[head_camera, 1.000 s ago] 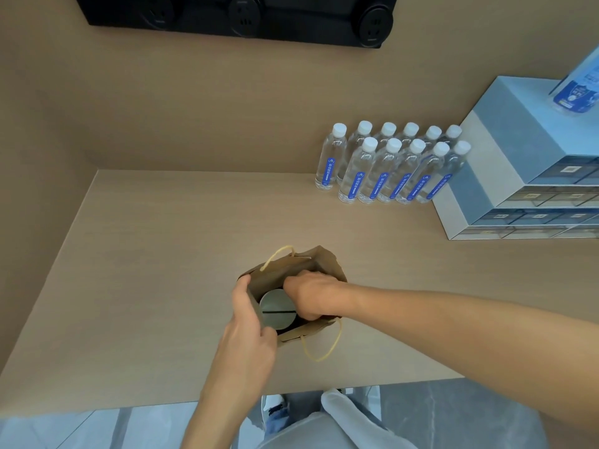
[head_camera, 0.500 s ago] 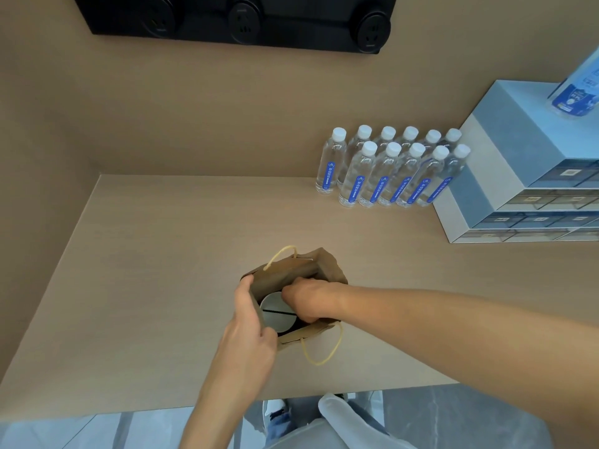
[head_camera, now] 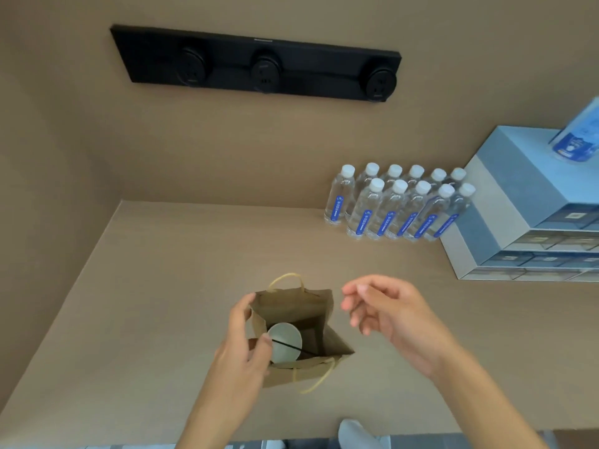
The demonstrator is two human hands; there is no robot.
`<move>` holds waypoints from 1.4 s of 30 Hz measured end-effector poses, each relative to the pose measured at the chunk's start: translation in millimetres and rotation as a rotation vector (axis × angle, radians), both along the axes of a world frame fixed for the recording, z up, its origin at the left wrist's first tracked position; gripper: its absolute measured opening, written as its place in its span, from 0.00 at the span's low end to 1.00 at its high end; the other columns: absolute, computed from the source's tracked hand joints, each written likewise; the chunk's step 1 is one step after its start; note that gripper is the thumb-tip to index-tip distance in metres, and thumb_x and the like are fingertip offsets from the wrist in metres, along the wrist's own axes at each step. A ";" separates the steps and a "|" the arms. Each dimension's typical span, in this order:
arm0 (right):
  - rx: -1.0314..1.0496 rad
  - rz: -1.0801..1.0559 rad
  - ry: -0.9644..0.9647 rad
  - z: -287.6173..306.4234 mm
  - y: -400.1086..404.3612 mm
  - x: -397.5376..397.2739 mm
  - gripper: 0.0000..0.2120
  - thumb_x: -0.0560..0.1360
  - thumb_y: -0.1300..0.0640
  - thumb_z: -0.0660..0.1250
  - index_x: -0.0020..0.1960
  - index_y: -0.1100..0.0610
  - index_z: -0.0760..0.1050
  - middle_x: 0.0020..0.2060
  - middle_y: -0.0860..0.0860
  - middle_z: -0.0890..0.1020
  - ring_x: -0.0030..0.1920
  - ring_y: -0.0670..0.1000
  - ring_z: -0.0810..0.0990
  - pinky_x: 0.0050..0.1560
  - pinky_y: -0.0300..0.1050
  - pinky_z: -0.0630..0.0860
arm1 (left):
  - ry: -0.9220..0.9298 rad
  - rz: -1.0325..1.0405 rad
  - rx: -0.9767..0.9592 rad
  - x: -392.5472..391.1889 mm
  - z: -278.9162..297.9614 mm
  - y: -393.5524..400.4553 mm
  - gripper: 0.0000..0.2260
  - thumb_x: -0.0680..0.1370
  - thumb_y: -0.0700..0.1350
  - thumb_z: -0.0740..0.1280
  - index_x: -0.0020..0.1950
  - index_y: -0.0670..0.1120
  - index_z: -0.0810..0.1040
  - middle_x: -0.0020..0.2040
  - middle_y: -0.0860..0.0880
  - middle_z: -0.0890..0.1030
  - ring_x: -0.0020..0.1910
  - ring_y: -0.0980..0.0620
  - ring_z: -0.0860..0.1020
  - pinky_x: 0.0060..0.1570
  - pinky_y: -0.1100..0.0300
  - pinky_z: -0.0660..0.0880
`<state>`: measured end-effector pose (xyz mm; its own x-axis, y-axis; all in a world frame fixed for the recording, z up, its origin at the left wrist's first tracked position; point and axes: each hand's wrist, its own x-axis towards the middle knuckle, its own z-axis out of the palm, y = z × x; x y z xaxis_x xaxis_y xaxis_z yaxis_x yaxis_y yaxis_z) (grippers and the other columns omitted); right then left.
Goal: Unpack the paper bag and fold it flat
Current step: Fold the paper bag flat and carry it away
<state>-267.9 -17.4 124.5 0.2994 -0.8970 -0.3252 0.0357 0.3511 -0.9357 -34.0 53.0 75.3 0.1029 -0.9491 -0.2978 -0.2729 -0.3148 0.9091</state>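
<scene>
A brown paper bag [head_camera: 293, 307] with yellow cord handles stands open on the wooden table [head_camera: 155, 286]. Inside it, at the left, I see the round pale top of a can-like object [head_camera: 287, 339] with a dark line across it. My left hand [head_camera: 243, 345] grips the bag's left rim, thumb on the near side, fingers on the far side. My right hand [head_camera: 392, 312] hovers just right of the bag, out of it, fingers spread and holding nothing.
Several water bottles [head_camera: 392, 202] with blue labels stand in rows at the back right. A light blue drawer box [head_camera: 531, 215] sits right of them, with a blue-labelled container [head_camera: 580, 137] on top. A black socket strip [head_camera: 259, 68] hangs on the wall.
My right hand has come out of the bag and moved to the right, empty. The bag's mouth is now wider. The camera has tilted up.
</scene>
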 end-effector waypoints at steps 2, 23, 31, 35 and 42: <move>-0.021 -0.194 0.102 -23.3 14.9 -5.1 0.11 0.81 0.62 0.59 0.50 0.62 0.80 0.39 0.58 0.81 0.24 0.50 0.71 0.25 0.40 0.66 | 0.118 0.077 0.001 3.9 3.5 0.3 0.21 0.81 0.49 0.62 0.61 0.77 0.64 0.60 0.60 0.75 0.46 0.58 0.81 0.38 0.59 0.84; 0.225 -0.274 0.116 -62.3 28.8 41.4 0.06 0.77 0.69 0.62 0.49 0.69 0.79 0.43 0.61 0.80 0.39 0.55 0.79 0.36 0.45 0.78 | 0.302 0.260 0.220 -19.3 -23.6 -19.8 0.08 0.74 0.34 0.71 0.36 0.43 0.79 0.38 0.43 0.81 0.37 0.48 0.79 0.39 0.60 0.75; 0.113 -0.211 0.279 -90.9 37.6 29.7 0.26 0.72 0.72 0.69 0.65 0.53 0.72 0.53 0.55 0.76 0.51 0.58 0.81 0.52 0.53 0.81 | 0.024 0.148 0.154 -22.7 -41.5 -11.7 0.23 0.66 0.34 0.79 0.57 0.51 0.81 0.58 0.47 0.72 0.53 0.47 0.79 0.53 0.54 0.80; -0.022 -0.109 0.419 -103.5 32.5 25.3 0.21 0.69 0.69 0.73 0.60 0.55 0.78 0.52 0.61 0.74 0.43 0.53 0.77 0.49 0.49 0.79 | -0.104 0.055 0.055 -19.3 -54.9 -14.7 0.17 0.67 0.34 0.79 0.48 0.52 0.83 0.53 0.47 0.73 0.47 0.55 0.78 0.44 0.74 0.73; -0.141 -0.115 0.364 -125.8 29.3 23.3 0.12 0.69 0.66 0.75 0.50 0.54 0.83 0.53 0.54 0.74 0.48 0.52 0.75 0.49 0.41 0.74 | 0.004 0.068 -0.052 -2.6 -80.4 -15.1 0.14 0.67 0.37 0.80 0.43 0.56 0.86 0.53 0.54 0.82 0.54 0.54 0.79 0.55 0.65 0.72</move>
<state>-244.6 11.8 -1.3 0.0827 -0.9612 -0.2631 -0.2757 0.2316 -0.9329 -36.6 37.9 -5.1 0.1662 -0.9542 -0.2489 -0.2488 -0.2848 0.9257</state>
